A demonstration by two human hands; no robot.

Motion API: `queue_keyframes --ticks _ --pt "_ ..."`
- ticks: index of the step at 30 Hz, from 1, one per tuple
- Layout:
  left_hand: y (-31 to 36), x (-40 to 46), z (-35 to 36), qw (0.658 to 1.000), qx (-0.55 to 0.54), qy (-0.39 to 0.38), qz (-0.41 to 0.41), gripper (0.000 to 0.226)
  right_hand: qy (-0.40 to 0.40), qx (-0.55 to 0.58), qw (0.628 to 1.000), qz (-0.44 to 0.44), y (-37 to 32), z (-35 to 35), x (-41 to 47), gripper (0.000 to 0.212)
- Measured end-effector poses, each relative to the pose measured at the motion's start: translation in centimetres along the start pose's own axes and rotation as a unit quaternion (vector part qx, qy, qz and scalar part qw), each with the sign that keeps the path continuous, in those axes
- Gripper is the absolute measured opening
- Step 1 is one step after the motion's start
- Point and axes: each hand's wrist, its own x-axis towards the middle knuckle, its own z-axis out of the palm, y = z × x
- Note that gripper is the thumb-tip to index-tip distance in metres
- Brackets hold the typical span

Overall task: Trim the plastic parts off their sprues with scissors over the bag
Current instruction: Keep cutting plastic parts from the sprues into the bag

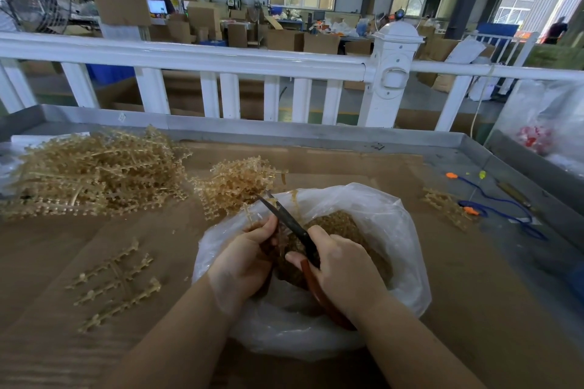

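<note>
A clear plastic bag [395,230] lies open at the table's near middle, holding a heap of small tan trimmed parts [344,224]. Over its left rim my left hand [243,259] pinches a tan sprue [249,215] whose end sticks up past my fingers. My right hand [344,268] grips the red handles of the scissors [290,224]. The dark blades point up and left and sit against the sprue just above my left hand.
A big pile of tan sprues [91,174] fills the left of the table, with a smaller pile [237,183] behind the bag. Loose sprues [117,284] lie at the near left and a few [448,205] at the right beside a blue cord [505,205]. A white fence [221,60] runs behind the metal-rimmed table.
</note>
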Motion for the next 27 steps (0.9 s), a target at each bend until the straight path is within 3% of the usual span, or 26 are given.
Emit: queue_keyframes --ticks 5,12,18,23,27 --pt "-0.1 0.2 0.0 1.000 0.001 -0.008 0.008 0.011 0.005 0.036 0.999 0.019 0.1 -0.8 0.0 0.026" --pt "-0.3 0.1 0.2 1.000 -0.001 0.012 0.027 0.023 -0.009 0.094 0.994 0.046 0.4 -1.7 -0.1 0.035" --pt "-0.4 0.1 0.2 0.999 -0.003 0.015 0.053 0.028 -0.013 0.095 0.994 0.049 0.3 -1.6 -0.1 0.027" --pt "-0.2 0.0 -0.3 0.998 -0.040 -0.013 0.036 0.019 -0.008 0.109 0.992 0.059 0.2 -1.7 0.0 0.031" --pt "-0.5 0.0 -0.7 0.998 -0.034 -0.030 0.048 0.031 -0.003 0.130 0.989 0.066 0.3 -2.1 0.1 0.032"
